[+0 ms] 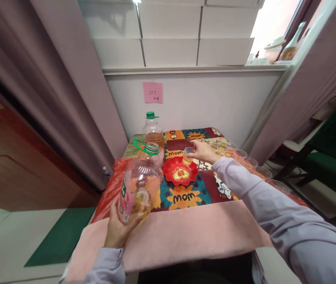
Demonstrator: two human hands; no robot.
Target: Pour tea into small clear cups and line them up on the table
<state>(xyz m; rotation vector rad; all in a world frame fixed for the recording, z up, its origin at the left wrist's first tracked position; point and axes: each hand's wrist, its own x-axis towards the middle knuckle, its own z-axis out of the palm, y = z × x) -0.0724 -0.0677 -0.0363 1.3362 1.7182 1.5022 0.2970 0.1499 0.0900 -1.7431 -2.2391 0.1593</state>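
My left hand [119,227] is wrapped round the lower part of a large clear plastic bottle [145,173]. This bottle is uncapped, tilted a little, and has some yellowish liquid low inside. A green handle [141,145] loops from its neck. Above the rim of a red scalloped plate [180,178], my right hand [202,152] grips a small clear plastic cup [188,156] with a little pale yellow liquid in it. The plate bears a gold and red printed picture.
A second bottle [153,132] with a green cap stands at the back left. Several clear cups [250,161] line the table's right side, partly behind my right arm. A patterned mat [184,196], red plastic [108,183] and pink cloth [191,227] cover the table; a wall [203,102] rises behind.
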